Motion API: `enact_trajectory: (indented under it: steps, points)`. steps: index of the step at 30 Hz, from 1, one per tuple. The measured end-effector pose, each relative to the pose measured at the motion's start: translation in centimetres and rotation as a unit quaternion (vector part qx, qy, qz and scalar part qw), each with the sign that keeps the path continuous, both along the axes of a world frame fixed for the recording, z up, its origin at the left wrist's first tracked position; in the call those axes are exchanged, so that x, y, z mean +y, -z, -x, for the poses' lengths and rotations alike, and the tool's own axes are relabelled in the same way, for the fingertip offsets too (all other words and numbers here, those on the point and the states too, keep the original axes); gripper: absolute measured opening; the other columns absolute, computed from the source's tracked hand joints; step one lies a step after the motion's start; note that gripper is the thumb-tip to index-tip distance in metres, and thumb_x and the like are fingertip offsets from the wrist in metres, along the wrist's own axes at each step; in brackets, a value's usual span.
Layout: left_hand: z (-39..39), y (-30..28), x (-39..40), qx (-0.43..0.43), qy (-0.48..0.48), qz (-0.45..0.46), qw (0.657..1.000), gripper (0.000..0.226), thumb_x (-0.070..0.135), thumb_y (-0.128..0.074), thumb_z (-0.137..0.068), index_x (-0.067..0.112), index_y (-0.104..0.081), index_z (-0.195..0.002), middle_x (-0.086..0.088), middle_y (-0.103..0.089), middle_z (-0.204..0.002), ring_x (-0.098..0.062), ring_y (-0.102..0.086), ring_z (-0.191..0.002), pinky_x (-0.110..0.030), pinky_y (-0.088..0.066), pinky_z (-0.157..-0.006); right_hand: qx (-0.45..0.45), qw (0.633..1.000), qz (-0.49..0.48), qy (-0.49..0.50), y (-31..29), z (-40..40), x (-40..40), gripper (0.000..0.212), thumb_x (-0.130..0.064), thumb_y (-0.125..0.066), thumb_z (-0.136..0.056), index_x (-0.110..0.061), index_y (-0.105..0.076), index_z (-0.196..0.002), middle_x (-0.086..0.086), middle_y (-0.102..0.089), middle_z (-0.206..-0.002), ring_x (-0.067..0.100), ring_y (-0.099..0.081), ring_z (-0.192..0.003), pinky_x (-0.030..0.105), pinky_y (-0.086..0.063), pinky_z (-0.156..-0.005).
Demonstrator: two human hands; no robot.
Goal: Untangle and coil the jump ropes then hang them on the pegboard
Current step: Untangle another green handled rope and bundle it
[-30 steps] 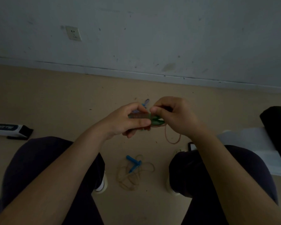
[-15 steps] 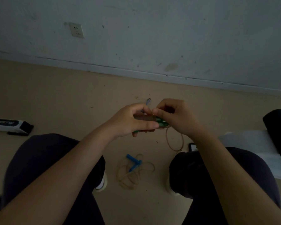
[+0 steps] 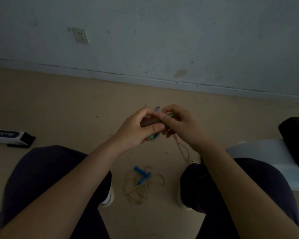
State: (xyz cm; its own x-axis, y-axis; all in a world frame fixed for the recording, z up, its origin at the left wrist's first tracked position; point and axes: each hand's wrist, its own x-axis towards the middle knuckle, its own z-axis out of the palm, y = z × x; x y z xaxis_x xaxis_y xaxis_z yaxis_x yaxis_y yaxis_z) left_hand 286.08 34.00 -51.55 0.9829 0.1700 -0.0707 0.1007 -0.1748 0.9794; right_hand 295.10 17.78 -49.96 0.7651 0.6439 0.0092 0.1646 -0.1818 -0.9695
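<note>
- Nearest the viewer: the blue-handled jump rope [image 3: 141, 182] lies on the floor [image 3: 59, 104] between the person's feet, its cord in loose crossed loops; judged not yet untangled or coiled, it could snag a shoe.
- Mid-field: the left hand [image 3: 136, 129] grips the green-handled jump rope [image 3: 152, 122] as a wound bundle, thumb pressed across the turns; the right hand [image 3: 179, 125] pinches its far end.
- A free cord tail [image 3: 182, 149] hangs from the right hand toward the knee. Risk: a relaxed thumb would likely let the turns spring loose; a dragging tail may knot.
- Far field: wall [image 3: 162, 40] with outlet [image 3: 80, 35]; no pegboard is in view.
</note>
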Motion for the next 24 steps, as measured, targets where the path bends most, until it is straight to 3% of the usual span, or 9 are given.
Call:
enact_trajectory:
  steps: [2,5,7,9,14,20,24]
  points:
    - [-0.1,0.0,0.1,0.017,-0.02,0.011,1.0,0.022,0.039,-0.072,-0.091,0.034,-0.059,-0.108,0.005,-0.066,-0.097,-0.005,-0.065,-0.064,-0.021,-0.045,-0.05,0.028,0.999,-0.021,-0.01,0.0,0.1,0.0,0.022,-0.024,-0.064,-0.094,-0.006,-0.063,-0.107,0.013,-0.063,-0.075,0.024,-0.059,-0.057,0.035,-0.049,-0.05]
    - [-0.2,-0.4,0.2,0.07,-0.01,0.06,0.996,0.034,0.043,-0.068,-0.09,0.024,-0.054,-0.115,-0.004,-0.063,-0.109,-0.007,-0.065,-0.064,-0.022,-0.045,-0.05,0.086,0.994,-0.064,-0.017,0.0,-0.1,-0.1,0.035,-0.028,-0.067,-0.087,-0.001,-0.064,-0.108,0.006,-0.06,-0.067,0.016,-0.052,-0.052,0.026,-0.04,-0.046]
    - [-0.1,-0.8,0.3,0.089,0.043,0.119,0.988,0.045,0.047,-0.064,-0.087,0.012,-0.057,-0.115,-0.01,-0.067,-0.098,-0.011,-0.062,-0.057,-0.021,-0.042,-0.044,0.112,0.99,-0.085,-0.028,-0.3,-0.4,-0.3,0.041,-0.028,-0.068,-0.084,0.004,-0.063,-0.108,0.003,-0.059,-0.063,0.012,-0.049,-0.049,0.021,-0.037,-0.043]
    - [0.1,-1.1,0.6,0.103,0.121,0.144,0.977,0.052,0.052,-0.057,-0.09,0.004,-0.06,-0.11,-0.01,-0.067,-0.08,-0.012,-0.053,-0.047,-0.02,-0.036,-0.039,0.127,0.986,-0.095,-0.044,-0.4,-0.6,-0.5,0.035,-0.027,-0.068,-0.088,0.003,-0.065,-0.105,0.003,-0.058,-0.062,0.011,-0.044,-0.047,0.018,-0.034,-0.042]
    - [0.2,-1.5,1.0,0.14,0.173,0.137,0.965,0.07,0.076,-0.059,-0.081,0.008,-0.064,-0.098,-0.004,-0.059,-0.059,-0.007,-0.04,-0.036,-0.018,-0.031,-0.038,0.15,0.976,-0.131,-0.086,-0.5,-0.1,-0.7,0.023,-0.023,-0.059,-0.092,-0.002,-0.066,-0.099,0.001,-0.061,-0.06,0.009,-0.044,-0.045,0.017,-0.03,-0.042]
    - [0.2,-1.1,0.4,0.12,0.135,0.101,0.978,0.047,0.044,-0.071,-0.086,0.01,-0.059,-0.116,-0.005,-0.068,-0.074,-0.015,-0.054,-0.048,-0.022,-0.038,-0.04,0.155,0.982,-0.102,-0.04,-0.6,-0.2,-0.6,0.023,-0.015,-0.056,-0.094,0.003,-0.064,-0.105,0.004,-0.059,-0.067,0.012,-0.043,-0.052,0.021,-0.039,-0.046]
    - [0.3,-1.1,0.1,0.07,0.101,0.116,0.986,0.023,0.034,-0.065,-0.093,0.013,-0.058,-0.099,-0.002,-0.063,-0.069,-0.012,-0.046,-0.046,-0.021,-0.031,-0.039,0.203,0.97,-0.121,-0.057,-0.6,-0.4,-0.4,0.053,-0.03,-0.059,-0.087,0.014,-0.055,-0.117,0.011,-0.04,-0.067,0.009,-0.03,-0.046,0.02,-0.026,-0.041]
